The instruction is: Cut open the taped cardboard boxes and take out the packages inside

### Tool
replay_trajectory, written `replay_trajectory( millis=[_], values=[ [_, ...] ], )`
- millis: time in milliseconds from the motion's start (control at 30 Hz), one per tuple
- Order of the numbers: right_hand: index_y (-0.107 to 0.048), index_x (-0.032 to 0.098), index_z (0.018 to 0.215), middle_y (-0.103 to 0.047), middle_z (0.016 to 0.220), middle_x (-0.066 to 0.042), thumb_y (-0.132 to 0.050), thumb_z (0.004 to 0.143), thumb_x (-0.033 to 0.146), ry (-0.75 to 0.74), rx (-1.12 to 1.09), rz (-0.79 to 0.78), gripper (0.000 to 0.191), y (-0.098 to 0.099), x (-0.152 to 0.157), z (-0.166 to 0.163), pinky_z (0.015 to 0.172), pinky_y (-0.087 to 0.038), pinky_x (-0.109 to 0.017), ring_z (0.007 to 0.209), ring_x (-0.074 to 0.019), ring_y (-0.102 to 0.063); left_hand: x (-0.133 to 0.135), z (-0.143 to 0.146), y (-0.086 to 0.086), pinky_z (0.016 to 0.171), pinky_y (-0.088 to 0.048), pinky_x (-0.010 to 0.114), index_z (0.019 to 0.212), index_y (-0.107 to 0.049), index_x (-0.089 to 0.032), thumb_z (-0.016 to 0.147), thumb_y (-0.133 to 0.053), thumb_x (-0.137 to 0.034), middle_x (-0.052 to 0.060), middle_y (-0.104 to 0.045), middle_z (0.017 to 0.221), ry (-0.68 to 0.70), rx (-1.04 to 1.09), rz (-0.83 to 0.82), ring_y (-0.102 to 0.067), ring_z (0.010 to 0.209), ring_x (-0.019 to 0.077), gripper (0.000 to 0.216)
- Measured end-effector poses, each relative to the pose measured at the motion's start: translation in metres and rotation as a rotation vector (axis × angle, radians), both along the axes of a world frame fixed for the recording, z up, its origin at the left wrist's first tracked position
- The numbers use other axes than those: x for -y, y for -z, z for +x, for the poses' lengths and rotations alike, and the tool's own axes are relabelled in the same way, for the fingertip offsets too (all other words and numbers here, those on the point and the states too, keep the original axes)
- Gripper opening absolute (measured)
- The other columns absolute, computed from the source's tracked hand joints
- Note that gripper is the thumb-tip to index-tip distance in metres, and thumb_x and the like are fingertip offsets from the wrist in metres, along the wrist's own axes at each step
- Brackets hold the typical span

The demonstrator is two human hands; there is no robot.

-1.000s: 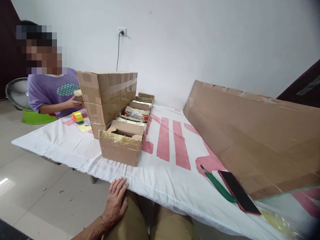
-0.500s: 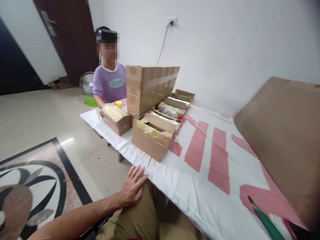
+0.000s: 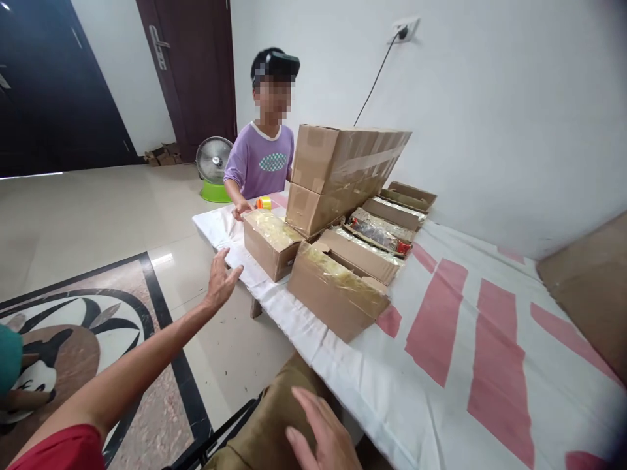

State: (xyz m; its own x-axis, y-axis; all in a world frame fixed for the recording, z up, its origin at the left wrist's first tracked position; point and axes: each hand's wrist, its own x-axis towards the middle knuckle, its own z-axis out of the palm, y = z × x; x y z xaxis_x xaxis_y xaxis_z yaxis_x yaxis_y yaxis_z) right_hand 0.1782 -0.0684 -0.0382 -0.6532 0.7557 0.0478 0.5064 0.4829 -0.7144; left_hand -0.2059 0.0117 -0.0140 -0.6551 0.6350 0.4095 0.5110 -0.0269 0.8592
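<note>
- Left hand [image 3: 221, 282] is now reaching out over the floor toward the small taped box [image 3: 271, 243]; half a second ago it was lying flat on the thigh.
- Its fingers are spreading wide, holding nothing, near the box but not touching it.
- Right hand [image 3: 321, 436] is resting on the thigh, fingers loosely open and empty; it was out of view before.
- The small taped box is sitting at the near left corner of the counter [image 3: 441, 391], just beside the larger taped box [image 3: 337, 297], much as half a second ago.
- Another person's hand [image 3: 241, 209] is touching the small box's far end.
- The view is swinging left: the green tool and phone from a second ago are no longer showing.
- Stacked cartons [image 3: 343, 170] are standing behind, with a yellow tape roll [image 3: 264, 202] beside them.
</note>
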Motion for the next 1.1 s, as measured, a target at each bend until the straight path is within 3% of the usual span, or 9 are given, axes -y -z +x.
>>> replay_trajectory(
  millis=[100,300,367,433,567,700,833,967,1100],
  values=[
    [-0.048,0.022,0.156,-0.053,0.157,-0.01,-0.055,0.09,0.032,-0.023,-0.131,-0.06,0.066,-0.012,-0.039,-0.075,0.112,-0.053,-0.046,0.145,-0.0302,-0.051,-0.041,-0.034,-0.02,0.128,-0.023,0.055,0.147,-0.045,-0.017,0.083,-0.072,-0.048,0.02,-0.038,0.161,-0.001,0.278,0.028,-0.033,0.153,0.0368,0.076],
    [-0.029,0.007,0.162,-0.04,0.164,-0.021,-0.057,0.087,0.029,0.163,-0.284,-0.09,0.083,-0.016,-0.125,-0.183,0.118,-0.045,-0.047,0.151,-0.0319,-0.041,-0.122,-0.075,-0.044,0.126,-0.028,0.045,0.153,-0.031,-0.011,0.08,-0.074,-0.061,0.026,-0.026,0.168,0.051,0.454,0.018,-0.027,0.157,0.0348,0.098],
    [-0.028,0.005,0.161,-0.038,0.164,-0.024,-0.06,0.084,0.027,0.212,-0.317,-0.046,0.086,-0.01,-0.146,-0.202,0.121,-0.04,-0.051,0.152,-0.0345,-0.039,-0.14,-0.08,-0.045,0.121,-0.035,0.044,0.151,-0.034,-0.014,0.073,-0.078,-0.064,0.025,-0.033,0.165,0.082,0.507,0.01,-0.034,0.154,0.0348,0.103],
    [-0.03,0.003,0.159,-0.039,0.163,-0.027,-0.06,0.081,0.023,0.257,-0.335,-0.01,0.086,-0.004,-0.159,-0.215,0.123,-0.037,-0.054,0.152,-0.0366,-0.039,-0.149,-0.08,-0.042,0.111,-0.043,0.046,0.142,-0.045,-0.019,0.066,-0.08,-0.068,0.021,-0.05,0.154,0.121,0.57,-0.017,-0.047,0.144,0.0364,0.097],
    [-0.033,0.001,0.157,-0.039,0.163,-0.026,-0.058,0.078,0.018,0.276,-0.325,0.042,0.084,0.001,-0.162,-0.221,0.126,-0.032,-0.053,0.153,-0.035,-0.037,-0.143,-0.073,-0.032,0.086,-0.052,0.039,0.113,-0.061,-0.024,0.059,-0.076,-0.071,0.01,-0.069,0.122,0.174,0.683,-0.064,-0.064,0.115,0.0314,0.073],
    [-0.029,0.004,0.16,-0.035,0.165,-0.024,-0.059,0.079,0.019,0.197,-0.298,0.081,0.088,-0.006,-0.137,-0.211,0.127,-0.032,-0.052,0.155,-0.0337,-0.033,-0.1,-0.07,-0.035,0.074,-0.048,0.029,0.105,-0.062,-0.024,0.056,-0.074,-0.061,0.004,-0.069,0.114,0.125,0.739,-0.023,-0.064,0.104,0.024,0.063],
    [-0.028,0.008,0.162,-0.031,0.169,-0.021,-0.061,0.083,0.022,0.086,-0.237,0.1,0.087,-0.019,-0.086,-0.19,0.127,-0.033,-0.053,0.157,-0.0329,-0.03,-0.018,-0.065,-0.05,0.074,-0.053,0.03,0.103,-0.066,-0.022,0.054,-0.079,-0.054,0.003,-0.072,0.108,0.084,0.802,0.037,-0.064,0.103,0.0242,0.06],
    [-0.032,0.005,0.161,-0.031,0.169,-0.022,-0.061,0.081,0.019,-0.062,-0.115,0.104,0.087,-0.041,-0.034,-0.15,0.126,-0.035,-0.053,0.156,-0.0344,-0.032,0.081,-0.043,-0.052,0.084,-0.062,0.041,0.11,-0.073,-0.029,0.057,-0.085,-0.052,-0.001,-0.078,0.111,0.093,0.874,-0.052,-0.065,0.116,0.0303,0.059],
    [-0.047,0.008,0.153,-0.05,0.157,-0.021,-0.065,0.078,0.02,-0.124,-0.07,0.141,0.079,-0.063,-0.001,-0.089,0.119,-0.044,-0.051,0.141,-0.035,-0.052,0.157,-0.009,-0.032,0.103,-0.059,0.059,0.119,-0.073,-0.046,0.061,-0.079,-0.066,-0.011,-0.08,0.113,0.034,0.846,-0.285,-0.064,0.127,0.0394,0.062]
  ],
)
